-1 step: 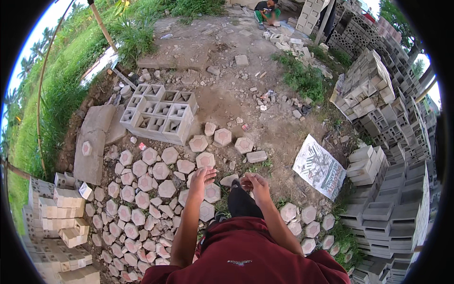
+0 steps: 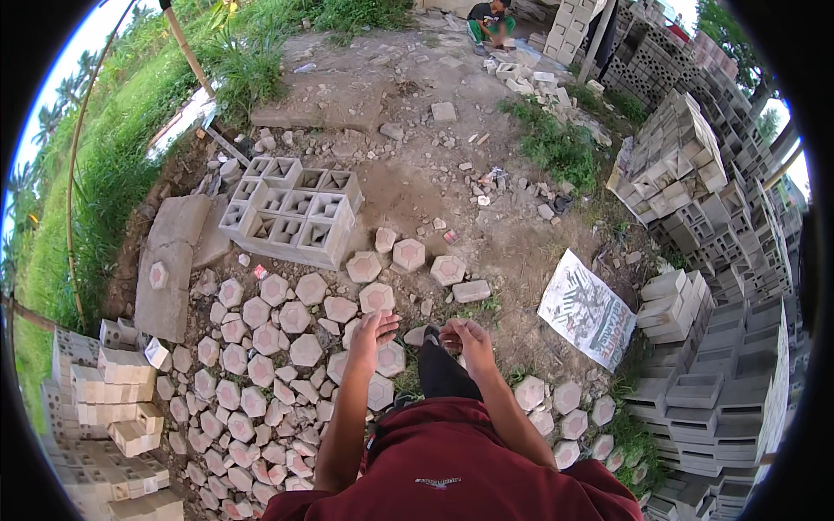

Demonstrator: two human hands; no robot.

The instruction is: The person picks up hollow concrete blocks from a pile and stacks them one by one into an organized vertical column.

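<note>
My left hand (image 2: 373, 334) hovers in front of me over hexagonal paving stones, its fingers stretched and slightly bent, holding nothing I can see. Close below it lies a hexagonal paver (image 2: 390, 358) with a pinkish centre. My right hand (image 2: 469, 341) is raised beside it, fingers loosely curled with a gap toward the thumb. No object shows in that gap. Both hands are apart from the stones. Under my right hand, a dark trouser leg (image 2: 445, 375) reaches forward, the foot by a pale stone (image 2: 415, 335).
Hollow concrete blocks (image 2: 291, 217) stand grouped ahead left. Many loose pavers (image 2: 261, 371) cover the ground at left. A printed white sack (image 2: 587, 310) lies at right, near tall block stacks (image 2: 686, 382). Another person (image 2: 491, 24) crouches far ahead near rubble.
My two hands sit very slightly lower in the picture. The blocks, pavers and sack have barely shifted in view.
</note>
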